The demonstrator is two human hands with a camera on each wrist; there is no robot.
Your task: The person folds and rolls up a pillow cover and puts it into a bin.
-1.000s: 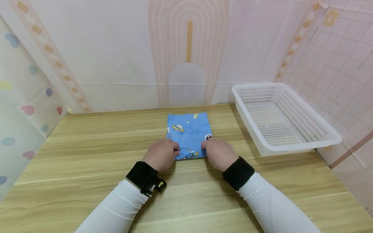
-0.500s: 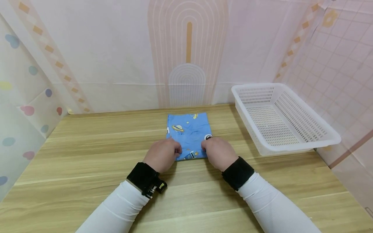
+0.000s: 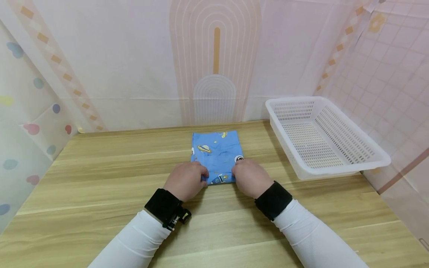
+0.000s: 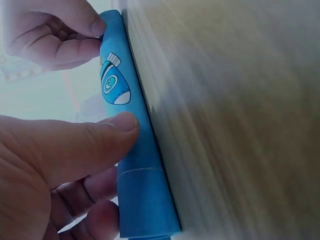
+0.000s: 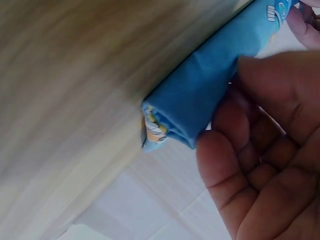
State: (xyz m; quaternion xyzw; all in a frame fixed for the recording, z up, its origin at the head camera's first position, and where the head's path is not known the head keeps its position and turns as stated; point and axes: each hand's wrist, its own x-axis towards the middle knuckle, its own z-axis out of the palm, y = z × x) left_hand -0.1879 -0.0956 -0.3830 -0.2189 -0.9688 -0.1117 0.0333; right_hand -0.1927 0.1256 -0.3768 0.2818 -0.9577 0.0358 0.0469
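Folded cloth lies on the table left of the basket, near edge pinched by the left hand and apparently the right hand; uneven pulling could skew its layers.

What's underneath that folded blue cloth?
The cloth lies on the table, whose wood shows around it. The patch directly beneath is covered, so anything else there can't be seen. In the head view, the left hand and right hand hide the cloth's near corners.

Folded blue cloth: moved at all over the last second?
No. In the head view, the folded blue cloth keeps its place below the arch print; no clear shift any way.
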